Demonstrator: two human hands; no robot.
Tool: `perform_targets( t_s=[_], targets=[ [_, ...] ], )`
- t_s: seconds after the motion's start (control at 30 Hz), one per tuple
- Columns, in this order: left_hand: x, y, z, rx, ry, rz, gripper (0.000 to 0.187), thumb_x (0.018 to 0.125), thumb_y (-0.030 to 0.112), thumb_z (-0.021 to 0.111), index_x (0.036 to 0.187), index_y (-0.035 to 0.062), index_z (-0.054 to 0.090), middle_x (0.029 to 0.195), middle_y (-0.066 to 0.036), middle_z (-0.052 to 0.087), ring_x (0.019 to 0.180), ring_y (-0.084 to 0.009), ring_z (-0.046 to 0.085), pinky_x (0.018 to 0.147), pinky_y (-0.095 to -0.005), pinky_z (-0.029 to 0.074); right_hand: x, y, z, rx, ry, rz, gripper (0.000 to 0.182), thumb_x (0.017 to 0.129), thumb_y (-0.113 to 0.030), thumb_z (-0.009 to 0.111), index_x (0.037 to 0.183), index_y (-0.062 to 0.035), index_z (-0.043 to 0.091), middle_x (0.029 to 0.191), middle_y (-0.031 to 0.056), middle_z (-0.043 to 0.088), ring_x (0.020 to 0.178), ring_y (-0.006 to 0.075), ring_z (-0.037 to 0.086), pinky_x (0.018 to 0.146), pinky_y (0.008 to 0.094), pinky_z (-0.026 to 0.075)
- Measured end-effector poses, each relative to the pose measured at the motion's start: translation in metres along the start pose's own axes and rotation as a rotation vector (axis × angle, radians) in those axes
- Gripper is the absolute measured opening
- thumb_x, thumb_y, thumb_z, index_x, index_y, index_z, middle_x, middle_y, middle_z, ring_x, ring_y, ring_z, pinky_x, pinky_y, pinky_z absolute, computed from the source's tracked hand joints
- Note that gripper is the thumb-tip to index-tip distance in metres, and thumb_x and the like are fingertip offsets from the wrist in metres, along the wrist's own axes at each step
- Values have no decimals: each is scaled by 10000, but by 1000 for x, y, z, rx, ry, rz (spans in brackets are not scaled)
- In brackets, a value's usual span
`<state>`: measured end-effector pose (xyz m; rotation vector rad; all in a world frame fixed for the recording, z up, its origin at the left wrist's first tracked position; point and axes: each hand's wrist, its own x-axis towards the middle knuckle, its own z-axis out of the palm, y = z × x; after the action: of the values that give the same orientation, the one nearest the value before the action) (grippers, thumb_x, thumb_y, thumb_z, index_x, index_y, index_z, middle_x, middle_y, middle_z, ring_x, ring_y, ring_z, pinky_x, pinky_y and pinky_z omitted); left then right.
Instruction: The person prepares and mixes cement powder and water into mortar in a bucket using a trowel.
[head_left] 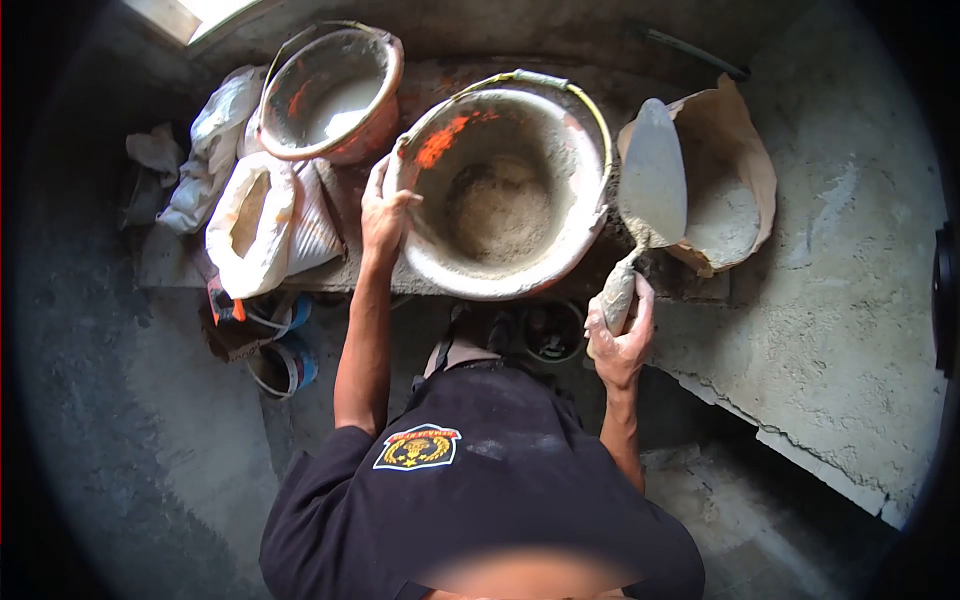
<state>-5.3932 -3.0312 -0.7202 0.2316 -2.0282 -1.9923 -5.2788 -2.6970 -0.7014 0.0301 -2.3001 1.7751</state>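
Observation:
A large bucket [475, 283] coated in dried cement stands before me, with grey-brown powdery material [500, 205] at its bottom. My left hand [385, 215] grips its left rim, thumb over the edge. In my right hand [624, 338] is the handle of a trowel [654, 165], its blade pointing away from me and crusted near the neck. That blade overlaps the left side of an opened paper bag [757, 165] holding grey powder [722, 218]. The bucket's wire handle [590, 95] rests up along its far rim.
A smaller bucket [385, 115] stands at the back left, beside an opened white sack [222, 262] and crumpled plastic sacks [222, 125]. Small tubs [300, 365] sit below on the left. A rough concrete slab [840, 300] lies to the right.

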Motion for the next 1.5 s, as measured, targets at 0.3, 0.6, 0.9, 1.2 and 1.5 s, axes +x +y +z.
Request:
perform_targets(
  t_s=[0.3,0.6,0.9,1.2,1.5],
  targets=[
    [-7,10,9,41,12,-150,544,698,2,550,1239,38,510,1121,-67,558,1003,-152,530,820,-269,445,6,7,-29,-213,46,-59,429,767,-134,624,1157,-29,480,900,145,568,794,275,582,730,396,471],
    [-20,10,33,38,171,-307,329,723,38,501,1038,-3,589,775,-39,587,628,-122,527,578,-255,432,32,-20,-102,79,352,270,320,863,-133,671,1097,-62,463,682,-1,527,490,53,466,420,205,400],
    [-19,0,39,-65,168,-224,421,704,23,500,1118,-19,563,929,-67,591,756,-144,541,693,-257,446,96,-63,-148,-678,336,184,348,885,-269,641,1130,-57,512,771,40,566,517,71,510,431,224,415],
    [-19,-3,33,11,94,-151,426,741,61,502,1157,-17,541,919,-48,572,737,-114,528,637,-241,442,123,-50,-129,127,96,713,294,890,-240,585,1092,-37,522,719,34,503,524,80,497,404,218,422],
    [-16,-8,32,-28,96,-179,438,685,7,511,1120,-21,550,952,-74,590,843,-163,546,763,-274,457,160,-62,-133,-1633,-44,284,343,842,-178,620,1134,-3,573,1010,248,639,966,397,618,824,458,498]
  ],
)
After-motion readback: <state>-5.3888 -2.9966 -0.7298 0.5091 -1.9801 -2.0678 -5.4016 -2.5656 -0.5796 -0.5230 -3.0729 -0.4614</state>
